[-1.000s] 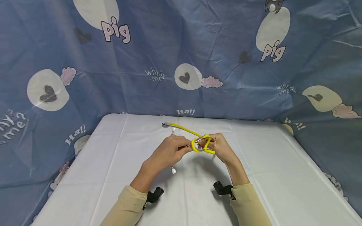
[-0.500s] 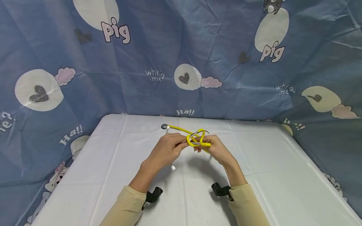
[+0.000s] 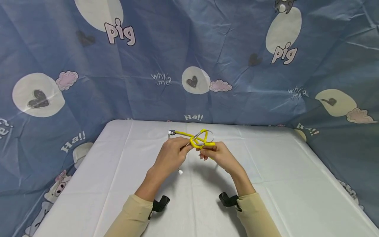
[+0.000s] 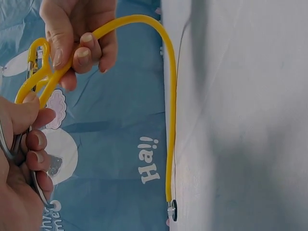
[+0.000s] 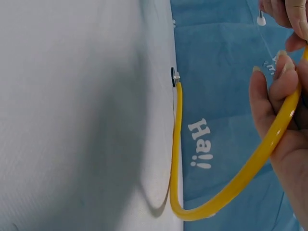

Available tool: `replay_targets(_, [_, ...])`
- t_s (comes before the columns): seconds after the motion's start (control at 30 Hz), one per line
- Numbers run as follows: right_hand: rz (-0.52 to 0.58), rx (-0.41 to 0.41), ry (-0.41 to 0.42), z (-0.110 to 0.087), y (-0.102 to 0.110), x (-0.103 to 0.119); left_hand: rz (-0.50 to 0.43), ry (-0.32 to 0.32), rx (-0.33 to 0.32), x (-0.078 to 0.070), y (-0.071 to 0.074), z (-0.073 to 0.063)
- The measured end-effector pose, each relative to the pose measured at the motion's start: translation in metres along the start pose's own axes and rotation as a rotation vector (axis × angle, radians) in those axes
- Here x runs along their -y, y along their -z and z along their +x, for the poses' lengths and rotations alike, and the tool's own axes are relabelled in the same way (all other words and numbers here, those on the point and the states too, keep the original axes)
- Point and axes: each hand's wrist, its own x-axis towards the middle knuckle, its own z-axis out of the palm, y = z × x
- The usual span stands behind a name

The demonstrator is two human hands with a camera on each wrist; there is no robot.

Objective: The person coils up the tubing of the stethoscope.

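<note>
A stethoscope with yellow tubing (image 4: 172,120) is held up between both hands over the table's far half. My left hand (image 3: 171,154) grips its metal ear tubes, and a white eartip (image 3: 180,171) sticks out below that hand. Close on the right, my right hand (image 3: 226,159) pinches the tubing between thumb and fingers, just below where it loops and crosses over itself. From there the tubing bends round to the chest piece (image 5: 176,76), which lies by the table's far edge. Another eartip (image 5: 261,20) shows beside the left fingers in the right wrist view.
A white cloth (image 3: 118,191) covers the table. Behind it hangs a blue printed curtain (image 3: 242,98), which also drops along both sides. Black wrist cameras (image 3: 161,204) sit at the ends of the beige sleeves (image 3: 257,214).
Both hands have shifted left and away from the person, carrying the looped tubing along. The right thumb and fingers have moved below the loop. The chest piece has barely moved.
</note>
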Motion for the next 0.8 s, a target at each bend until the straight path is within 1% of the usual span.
replay_targets(0.13, [-0.014, -0.02, -0.022, 0.001, -0.0018, -0.0003, 0.006, 0.002, -0.019, 0.0013, 0.0003, 0.0013])
replay_targets(0.27, [-0.007, -0.02, -0.026, 0.0019, -0.0033, -0.0009, 0.012, 0.004, -0.016, 0.0023, 0.0005, 0.0016])
replay_targets(0.37, [-0.02, -0.016, -0.021, 0.002, -0.0042, -0.001, 0.022, 0.028, -0.024, 0.0033, 0.0009, 0.0011])
replay_targets(0.5, [-0.039, -0.011, -0.009, 0.0023, -0.0064, 0.0002, 0.039, 0.06, -0.051, 0.0058, 0.0016, 0.0009])
replay_targets(0.63, [-0.054, -0.006, 0.0, 0.0025, -0.0077, 0.0025, 0.048, 0.067, -0.062, 0.0063, 0.0023, 0.0012])
replay_targets(0.8, [-0.106, -0.002, -0.008, 0.0007, -0.0077, 0.0064, 0.054, 0.078, -0.063, 0.0052, 0.0029, 0.0013])
